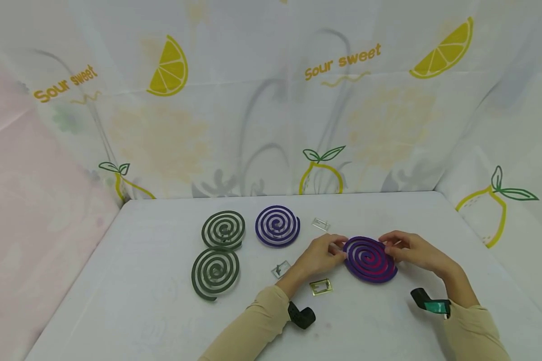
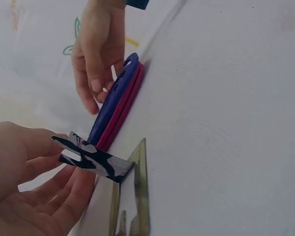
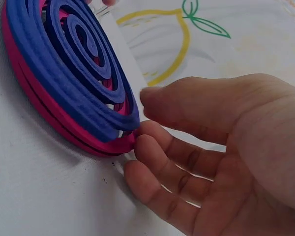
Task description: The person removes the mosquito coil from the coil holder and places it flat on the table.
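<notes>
A stack of mosquito coils lies on the white table between both hands, a blue-purple coil on top of pink ones. At the stack's left edge, the left hand holds it with thumb and fingertips; in the left wrist view a metal tab partly covers these fingertips. The right hand holds the opposite edge, its fingertips at the pink rim and its thumb close above the blue coil. Beside the left wrist lies a gold-coloured metal coil stand, its bent tab standing up.
Two dark green coils overlap slightly at the left, with another purple coil at the back middle. One silvery stand lies behind the left hand, another stand beside its forearm. A lemon-printed cloth closes the back and sides.
</notes>
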Motion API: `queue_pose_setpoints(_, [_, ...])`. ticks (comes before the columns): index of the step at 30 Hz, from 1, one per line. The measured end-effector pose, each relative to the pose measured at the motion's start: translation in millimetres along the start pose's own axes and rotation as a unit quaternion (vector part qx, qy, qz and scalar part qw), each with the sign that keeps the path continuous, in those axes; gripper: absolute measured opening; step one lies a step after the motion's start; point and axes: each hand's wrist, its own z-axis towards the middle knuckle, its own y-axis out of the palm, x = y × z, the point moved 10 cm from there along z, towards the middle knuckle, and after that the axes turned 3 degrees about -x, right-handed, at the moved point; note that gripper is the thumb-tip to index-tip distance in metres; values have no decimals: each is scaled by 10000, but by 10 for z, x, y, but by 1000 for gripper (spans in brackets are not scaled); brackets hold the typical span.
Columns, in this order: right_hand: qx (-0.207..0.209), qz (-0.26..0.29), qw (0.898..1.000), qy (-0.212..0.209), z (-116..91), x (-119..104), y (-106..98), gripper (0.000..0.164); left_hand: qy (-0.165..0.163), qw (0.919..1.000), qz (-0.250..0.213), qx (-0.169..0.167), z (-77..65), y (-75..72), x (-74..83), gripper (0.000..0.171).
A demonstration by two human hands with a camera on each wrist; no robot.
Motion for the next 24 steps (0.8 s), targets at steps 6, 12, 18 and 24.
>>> queue_pose_setpoints(6, [565,-328,9977,-185,14,-68,-79,32,245,9996,-106,48,-9,-101,90,37])
queue_pose_setpoints(12, [939,-325,9914,-846,64,-285,-59,32,511,9985,-180,116,-38,-246,183,36])
queue_pose_setpoints(18, [1058,-74,9839,-1439,120,-530,46,31,677,9976,21,146,-114,-401,205,36])
queue_pose_setpoints(24, [1010,-32,9828,-1545,195,-628,152,32,863,9956,260,249,-189,-598,229,36])
